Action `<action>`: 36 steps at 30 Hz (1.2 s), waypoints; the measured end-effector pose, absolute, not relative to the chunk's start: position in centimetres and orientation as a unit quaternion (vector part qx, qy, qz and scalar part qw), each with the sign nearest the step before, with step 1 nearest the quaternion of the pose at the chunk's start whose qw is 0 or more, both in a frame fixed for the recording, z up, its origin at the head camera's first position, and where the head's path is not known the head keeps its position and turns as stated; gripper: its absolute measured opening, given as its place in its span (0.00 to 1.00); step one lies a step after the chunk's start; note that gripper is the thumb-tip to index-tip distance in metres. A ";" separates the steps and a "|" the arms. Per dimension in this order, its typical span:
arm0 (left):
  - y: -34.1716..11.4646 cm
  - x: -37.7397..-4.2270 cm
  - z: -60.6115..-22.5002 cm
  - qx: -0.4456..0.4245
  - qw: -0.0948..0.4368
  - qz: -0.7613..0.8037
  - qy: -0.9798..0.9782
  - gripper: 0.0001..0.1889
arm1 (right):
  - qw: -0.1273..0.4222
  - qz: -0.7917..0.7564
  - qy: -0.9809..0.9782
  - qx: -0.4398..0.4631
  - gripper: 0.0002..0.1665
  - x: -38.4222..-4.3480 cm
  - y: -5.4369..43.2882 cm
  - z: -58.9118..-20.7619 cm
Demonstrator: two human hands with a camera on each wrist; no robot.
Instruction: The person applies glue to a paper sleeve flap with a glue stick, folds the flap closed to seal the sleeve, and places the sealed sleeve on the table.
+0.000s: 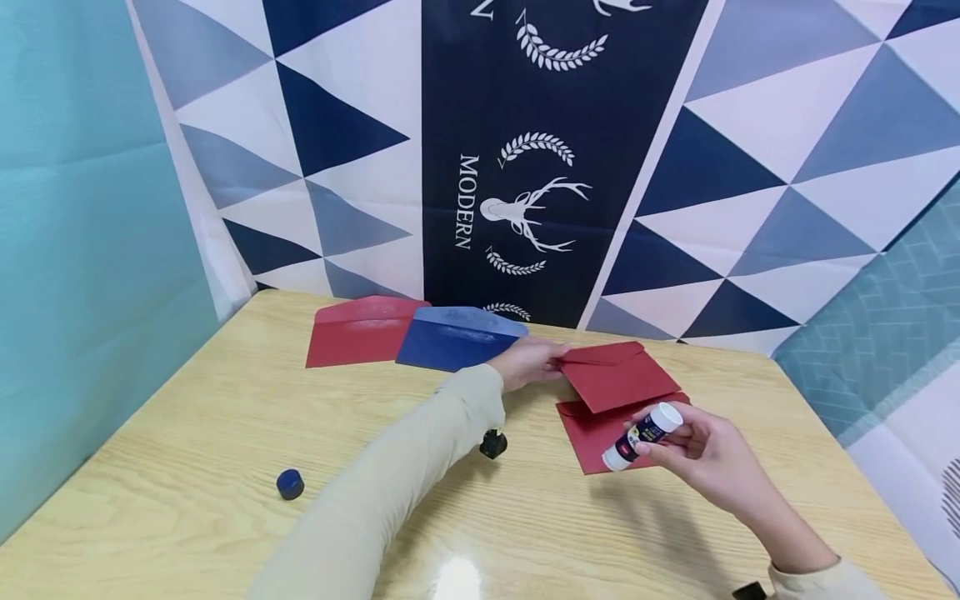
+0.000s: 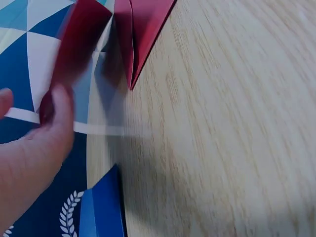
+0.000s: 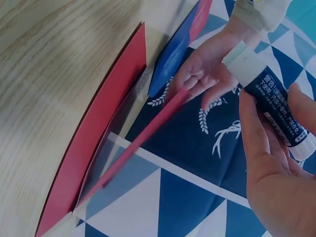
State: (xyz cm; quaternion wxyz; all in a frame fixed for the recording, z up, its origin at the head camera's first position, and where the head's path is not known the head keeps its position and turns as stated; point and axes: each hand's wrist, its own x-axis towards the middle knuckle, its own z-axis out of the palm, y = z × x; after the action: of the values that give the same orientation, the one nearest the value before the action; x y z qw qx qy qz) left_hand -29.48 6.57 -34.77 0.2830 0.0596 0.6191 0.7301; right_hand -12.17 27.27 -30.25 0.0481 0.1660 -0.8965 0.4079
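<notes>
Glue stick (image 1: 643, 434), long axis tilted, lower end leftward

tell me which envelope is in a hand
The red envelope gripped by the left hand; the lower red one, the leftmost red one and the blue one lie on the table, unheld.

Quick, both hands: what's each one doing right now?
Left hand: pinching a red rectangular paper envelope by its edge.
Right hand: holding a white-and-navy cylindrical glue stick.

The left wrist view blurs the raised red envelope (image 2: 81, 42)
</notes>
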 end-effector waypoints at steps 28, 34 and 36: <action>2.7 -28.0 -33.5 0.252 0.170 0.284 0.910 0.39 | 0.036 0.456 -0.859 0.230 0.22 -12.0 26.9 -30.6; -1.2 -28.9 -33.9 0.215 0.129 0.146 0.957 0.33 | 0.033 0.460 -0.854 0.240 0.22 -12.1 26.9 -30.6; -2.3 -28.9 -34.1 0.192 0.124 0.108 0.967 0.33 | 0.032 0.460 -0.855 0.240 0.23 -12.1 26.9 -30.6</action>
State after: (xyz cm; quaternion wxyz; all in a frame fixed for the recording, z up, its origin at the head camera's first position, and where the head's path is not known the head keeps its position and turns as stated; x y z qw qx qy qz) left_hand -28.89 -2.31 -34.11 0.1237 0.1925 0.9674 0.1084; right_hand -12.06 26.86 -30.64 0.0322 0.2399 -0.8545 0.4596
